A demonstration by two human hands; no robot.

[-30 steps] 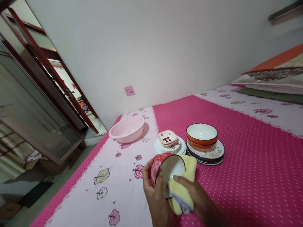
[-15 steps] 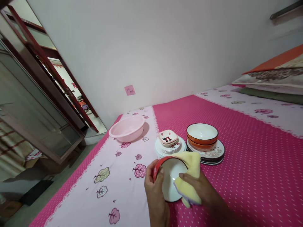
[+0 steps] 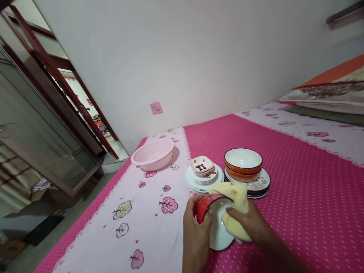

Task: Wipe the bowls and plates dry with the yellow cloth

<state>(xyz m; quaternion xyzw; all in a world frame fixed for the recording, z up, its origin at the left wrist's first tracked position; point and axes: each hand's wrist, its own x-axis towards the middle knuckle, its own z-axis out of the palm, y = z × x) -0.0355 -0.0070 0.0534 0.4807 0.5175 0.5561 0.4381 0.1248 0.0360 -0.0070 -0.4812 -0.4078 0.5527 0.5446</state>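
My left hand (image 3: pixel 197 223) grips the left rim of a red bowl (image 3: pixel 219 231) with a white inside, tilted on its side with the opening towards me. In my right hand (image 3: pixel 247 220) is a yellow cloth (image 3: pixel 237 225), folded over the bowl's right rim and pressed to it inside and out. Just beyond the bowl, a small square dish (image 3: pixel 201 164) with a printed figure tops a stack of white plates (image 3: pixel 189 178). To its right, orange bowls (image 3: pixel 243 159) with white insides rest on a stack of dark-rimmed, flower-patterned plates (image 3: pixel 263 182).
A pink basin (image 3: pixel 153 161) stands on the bed (image 3: pixel 159 235) at the back left, near the wall. Folded bedding (image 3: pixel 330 93) is piled at the far right. The bed's left edge drops to the floor, with a glass-paned door (image 3: pixel 48 125) beyond.
Both hands and the bowl have shifted a little to the right. The bowl has turned, showing more of its red outside, and the cloth has moved with its right rim.
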